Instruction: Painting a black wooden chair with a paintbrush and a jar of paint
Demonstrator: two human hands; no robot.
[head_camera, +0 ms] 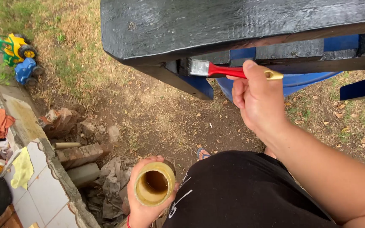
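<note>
My right hand (258, 99) grips a paintbrush (229, 70) with a red handle, gold tip and metal ferrule. Its bristles press against the underside edge of a black-painted wooden tabletop (233, 23) at the top of the view. My left hand (146, 202) holds a yellowish open cup (154, 184) low in the view, its mouth facing up and dark liquid inside. Black-painted slats and blue-painted wood pieces (199, 86) show under the top. My black shirt (241, 194) fills the lower middle.
Bare dirt and dry grass lie below. A blue barrel (305, 80) stands behind the table. Bricks and rubble (74, 139) border a tiled ledge (43, 190) at left, with cloths on it. Toy vehicles (20, 57) sit at the upper left.
</note>
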